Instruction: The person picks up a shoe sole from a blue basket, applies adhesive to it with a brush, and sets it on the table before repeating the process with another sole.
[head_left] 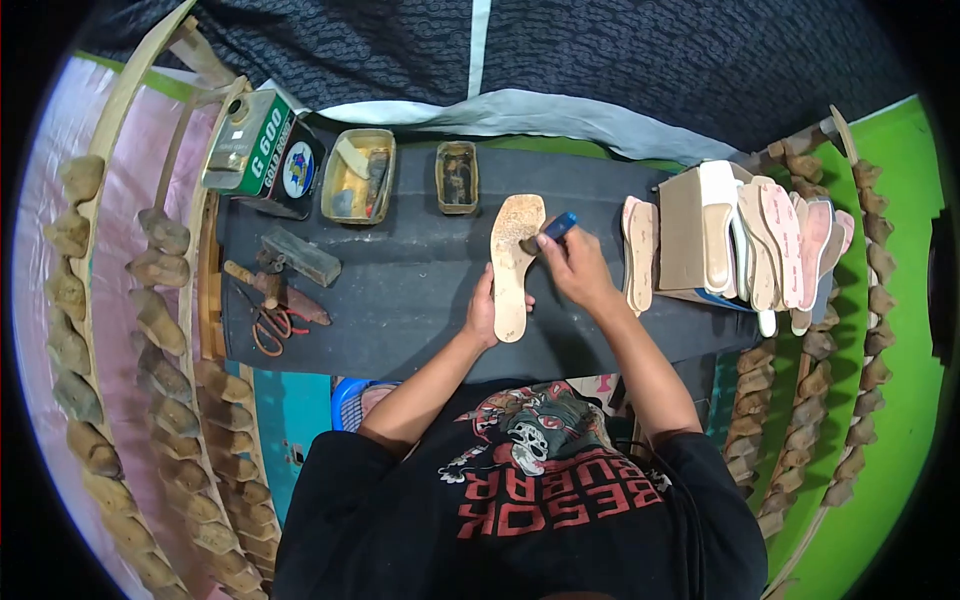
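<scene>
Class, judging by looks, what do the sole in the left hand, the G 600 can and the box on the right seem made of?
Sole: perhaps leather or fibreboard, matt; tan with mottled brown patches.
G 600 can: probably printed sheet metal, slightly glossy; crisp edges, metallic-looking top.
Box: likely cardboard, matt; flat, plain brown side.

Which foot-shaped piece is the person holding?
The foot-shaped piece in the left hand, with the blue-handled tool in the right hand over it; the other pieces are in or beside the cardboard box.
</scene>
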